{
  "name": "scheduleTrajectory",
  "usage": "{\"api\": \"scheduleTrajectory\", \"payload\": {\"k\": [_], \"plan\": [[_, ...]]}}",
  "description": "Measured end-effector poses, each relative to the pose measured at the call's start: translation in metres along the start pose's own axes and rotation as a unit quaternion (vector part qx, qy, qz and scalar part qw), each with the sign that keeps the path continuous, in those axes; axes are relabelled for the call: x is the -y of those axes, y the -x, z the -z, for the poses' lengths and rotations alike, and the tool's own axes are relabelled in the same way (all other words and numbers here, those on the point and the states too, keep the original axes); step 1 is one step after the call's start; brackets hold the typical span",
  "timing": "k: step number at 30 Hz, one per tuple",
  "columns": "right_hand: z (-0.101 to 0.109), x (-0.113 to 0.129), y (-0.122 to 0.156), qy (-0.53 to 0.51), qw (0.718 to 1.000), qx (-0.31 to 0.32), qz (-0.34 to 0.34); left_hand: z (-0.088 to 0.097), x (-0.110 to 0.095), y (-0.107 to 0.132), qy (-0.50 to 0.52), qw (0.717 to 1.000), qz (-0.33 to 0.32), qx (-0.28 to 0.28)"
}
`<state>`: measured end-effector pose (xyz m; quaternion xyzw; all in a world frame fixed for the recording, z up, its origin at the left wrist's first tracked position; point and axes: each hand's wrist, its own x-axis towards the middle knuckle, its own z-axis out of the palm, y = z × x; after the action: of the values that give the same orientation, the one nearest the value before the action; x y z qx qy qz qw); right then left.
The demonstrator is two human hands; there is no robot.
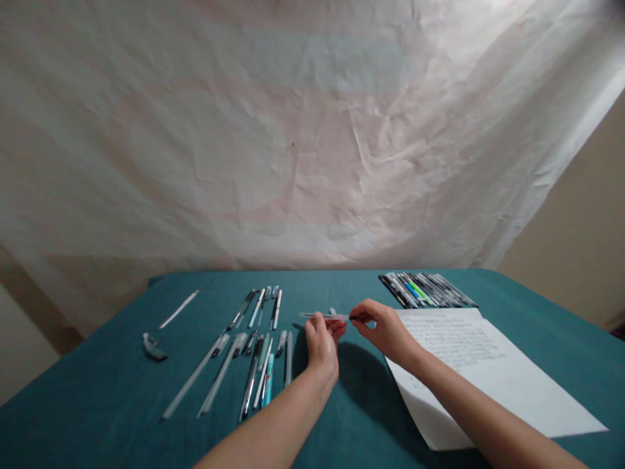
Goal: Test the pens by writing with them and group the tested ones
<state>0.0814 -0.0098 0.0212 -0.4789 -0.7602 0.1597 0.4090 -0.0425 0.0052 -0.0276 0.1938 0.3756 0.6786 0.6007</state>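
Observation:
Over the middle of the table, my left hand (323, 345) is closed around a clear pen (322, 316), held level with its long end pointing left. Fingers of my right hand (383, 326) pinch the dark right end of the same pen. Left of my hands lie several pen parts: clear barrels (193, 381), caps (282, 342) and a turquoise patterned pen piece (268, 380). A small pale piece (333, 311) lies just behind the held pen, partly hidden.
A row of several pens (427, 290) lies at the back right. Handwritten paper sheets (512, 391) lie under my right forearm. At the left are a thin white refill-like stick (179, 309) and a correction-tape-like item (153, 347). A pale cloth (293, 143) hangs behind the green-covered table (97, 404).

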Motion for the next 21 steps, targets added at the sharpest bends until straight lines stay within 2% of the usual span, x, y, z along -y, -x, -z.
{"api": "scheduleTrajectory", "payload": {"k": [5,11,21], "plan": [[0.0002,0.0004,0.0004,0.010,1.000,0.005,0.003,0.0008,0.0012,0.0001,0.001,1.000,-0.003,0.009],[-0.0009,-0.0046,0.0019,-0.003,0.999,0.005,-0.031,-0.0001,0.0008,0.0003,0.002,1.000,-0.003,0.016],[-0.0076,-0.0057,0.0041,-0.118,0.988,0.036,-0.091,-0.0017,-0.0030,0.0030,0.003,0.999,-0.018,0.043]]}}
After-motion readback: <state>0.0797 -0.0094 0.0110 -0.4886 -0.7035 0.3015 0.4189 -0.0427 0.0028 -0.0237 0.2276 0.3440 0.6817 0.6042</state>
